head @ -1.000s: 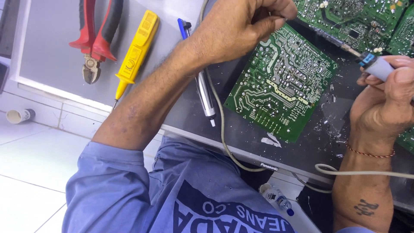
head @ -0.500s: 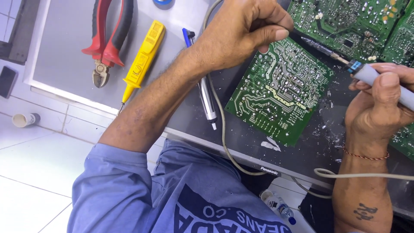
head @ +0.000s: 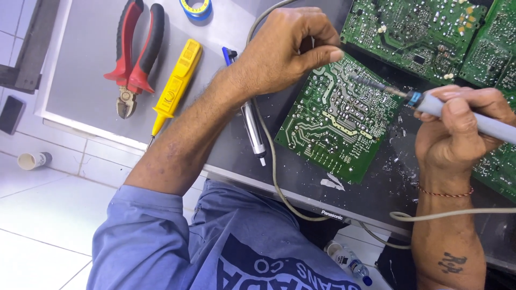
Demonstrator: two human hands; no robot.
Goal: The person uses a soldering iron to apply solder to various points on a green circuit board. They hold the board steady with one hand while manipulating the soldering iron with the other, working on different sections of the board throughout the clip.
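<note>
Head view: right hand (head: 457, 134) closed around soldering iron (head: 473, 121), tip over green circuit board (head: 338, 123) lying on dark panel (head: 376, 193). Left hand (head: 285, 53) pinched shut near board's upper edge; what it holds cannot tell. Board likely light, stiff, fragile: grip by edges.

Electronics repair workshop: green circuit boards (head: 344, 115), red pliers (head: 134, 53), yellow tester screwdriver (head: 174, 86) on bench.

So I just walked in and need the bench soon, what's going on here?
A person is soldering. The right hand holds a soldering iron, its tip over the green circuit board. The left hand pinches something thin above the board's top edge. Red pliers and a yellow tester lie unused alongside.
</note>
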